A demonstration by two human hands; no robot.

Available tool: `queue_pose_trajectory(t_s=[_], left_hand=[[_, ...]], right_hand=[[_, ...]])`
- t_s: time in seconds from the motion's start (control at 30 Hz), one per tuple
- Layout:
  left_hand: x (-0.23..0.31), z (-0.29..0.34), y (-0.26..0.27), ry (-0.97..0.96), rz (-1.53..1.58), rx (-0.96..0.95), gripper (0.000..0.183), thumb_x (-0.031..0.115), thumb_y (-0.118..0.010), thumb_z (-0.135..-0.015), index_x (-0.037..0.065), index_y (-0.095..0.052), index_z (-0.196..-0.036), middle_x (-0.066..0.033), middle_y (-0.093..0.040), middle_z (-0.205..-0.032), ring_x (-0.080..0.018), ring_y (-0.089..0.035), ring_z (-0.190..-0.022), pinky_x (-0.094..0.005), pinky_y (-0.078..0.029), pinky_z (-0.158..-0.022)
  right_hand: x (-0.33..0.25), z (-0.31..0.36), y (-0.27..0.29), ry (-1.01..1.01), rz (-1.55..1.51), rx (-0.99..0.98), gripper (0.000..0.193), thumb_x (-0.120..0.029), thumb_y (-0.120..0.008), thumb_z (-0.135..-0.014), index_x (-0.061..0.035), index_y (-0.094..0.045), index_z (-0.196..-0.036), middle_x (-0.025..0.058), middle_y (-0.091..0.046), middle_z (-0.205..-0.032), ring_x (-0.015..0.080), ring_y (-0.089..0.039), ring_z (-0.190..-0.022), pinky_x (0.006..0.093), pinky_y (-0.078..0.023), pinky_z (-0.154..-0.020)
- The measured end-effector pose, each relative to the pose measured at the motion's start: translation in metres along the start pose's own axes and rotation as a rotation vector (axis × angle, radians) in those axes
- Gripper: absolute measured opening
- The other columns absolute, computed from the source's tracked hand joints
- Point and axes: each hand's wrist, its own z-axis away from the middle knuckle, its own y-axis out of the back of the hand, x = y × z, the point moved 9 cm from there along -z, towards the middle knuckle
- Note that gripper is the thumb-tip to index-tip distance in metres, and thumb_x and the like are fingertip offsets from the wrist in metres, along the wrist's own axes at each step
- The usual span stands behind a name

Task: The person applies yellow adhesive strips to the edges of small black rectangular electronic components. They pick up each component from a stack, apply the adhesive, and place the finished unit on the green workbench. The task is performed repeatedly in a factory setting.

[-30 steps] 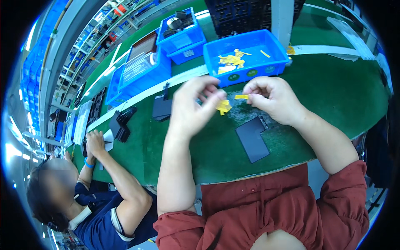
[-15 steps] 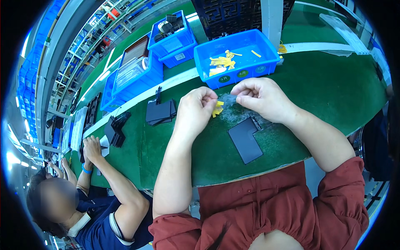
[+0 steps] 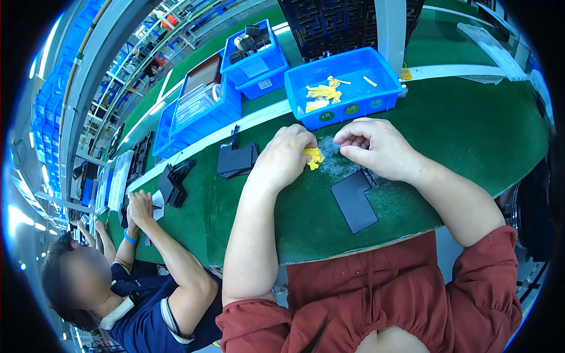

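Observation:
My left hand [image 3: 285, 156] is closed over a small bunch of yellow strips [image 3: 313, 157], its fingertips curled down on them. The strips' ends stick out beside the fingers. My right hand [image 3: 376, 147] hovers a little to the right, its fingers curled and thumb close to the index finger. Whatever those fingers may hold is too small to make out. Below it on the green table lies a flat black L-shaped panel [image 3: 354, 201], its upper right end close under my right wrist.
Just beyond my hands stands a blue bin [image 3: 347, 112] with yellow strips. Further left are stacked black panels [image 3: 235, 160], another black stack [image 3: 172, 185] and blue bins [image 3: 200, 120]. A co-worker's hands [image 3: 140, 209] work at the left. A grey post [image 3: 390, 35] rises behind the bin.
My left fingers have come down from a raised pinch onto the yellow strips. My right hand has shifted slightly away from the left. The view has moved a little.

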Motion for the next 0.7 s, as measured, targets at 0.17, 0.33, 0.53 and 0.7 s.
queue_pose_trajectory(t_s=[0.17,0.33,0.53,0.7], left_hand=[[0.002,-0.004,0.001,-0.017,0.047,0.033,0.028,0.001,-0.067,-0.069,0.003,-0.061,-0.096,-0.0115,-0.059,-0.092,-0.0293,-0.056,-0.091,-0.0372,-0.046,-0.082],[-0.001,-0.004,0.0,0.03,0.081,0.002,0.026,0.001,-0.067,-0.068,0.001,-0.061,-0.094,-0.0129,-0.058,-0.089,-0.0291,-0.057,-0.086,-0.0363,-0.046,-0.079],[-0.005,-0.007,-0.007,0.102,0.002,-0.108,0.025,0.001,-0.067,-0.069,0.001,-0.061,-0.093,-0.0129,-0.058,-0.089,-0.0279,-0.057,-0.085,-0.0349,-0.047,-0.077],[-0.002,-0.003,0.001,0.026,0.062,0.089,0.021,0.002,-0.067,-0.069,0.0,-0.06,-0.089,-0.0127,-0.058,-0.092,-0.0276,-0.058,-0.089,-0.0347,-0.047,-0.078]], right_hand=[[-0.002,0.001,-0.001,0.014,0.063,-0.026,0.017,-0.009,-0.061,-0.076,0.0012,-0.065,-0.089,0.013,-0.063,-0.082,0.0211,-0.063,-0.074,0.0315,-0.051,-0.07],[-0.003,0.001,-0.005,0.042,0.076,-0.055,0.015,-0.006,-0.062,-0.079,0.0008,-0.065,-0.091,0.0082,-0.061,-0.081,0.0132,-0.059,-0.07,0.0259,-0.049,-0.065],[-0.002,0.002,-0.005,0.059,0.105,-0.062,0.014,-0.006,-0.062,-0.078,0.0004,-0.065,-0.091,0.0081,-0.061,-0.08,0.0134,-0.059,-0.07,0.026,-0.05,-0.065],[-0.004,0.002,-0.007,0.079,0.139,-0.071,0.015,-0.007,-0.062,-0.076,0.0002,-0.065,-0.088,0.0109,-0.062,-0.079,0.0198,-0.061,-0.071,0.0306,-0.05,-0.067]])
